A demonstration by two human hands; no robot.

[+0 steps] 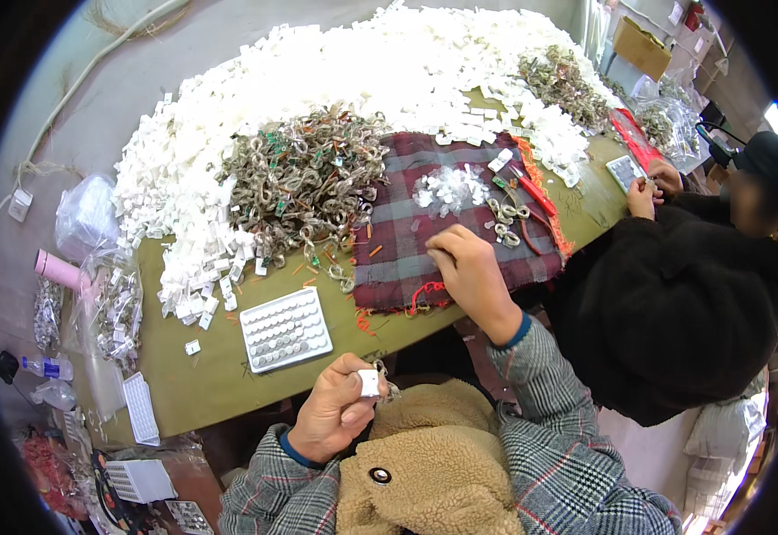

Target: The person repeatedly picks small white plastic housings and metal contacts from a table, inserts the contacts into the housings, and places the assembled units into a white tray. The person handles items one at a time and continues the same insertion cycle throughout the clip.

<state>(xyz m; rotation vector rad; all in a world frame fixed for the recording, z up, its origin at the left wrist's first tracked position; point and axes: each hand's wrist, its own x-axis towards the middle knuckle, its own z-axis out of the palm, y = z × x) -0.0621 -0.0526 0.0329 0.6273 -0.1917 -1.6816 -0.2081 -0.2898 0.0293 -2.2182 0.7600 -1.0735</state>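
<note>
My left hand (335,408), close to my body at the table's front edge, is closed round a small white plastic case (369,383) with a thin wire coil hanging beside it. Over the front of a plaid cloth (398,183), my right hand (471,272) has its fingers bent together in a pinch. Whatever lies between those fingertips is too small to make out. Just beyond them sits a heap of small clear plastic pieces (450,190). Red-handled pliers (536,193) and a few coiled wires (507,218) lie at the cloth's right side.
A white tray (286,330) of round pieces stands left of the cloth. Tangled wire assemblies (304,183) and a great heap of white cases (318,71) cover the table behind. A co-worker in black (674,303) sits close on my right. Plastic bags (90,214) stand at left.
</note>
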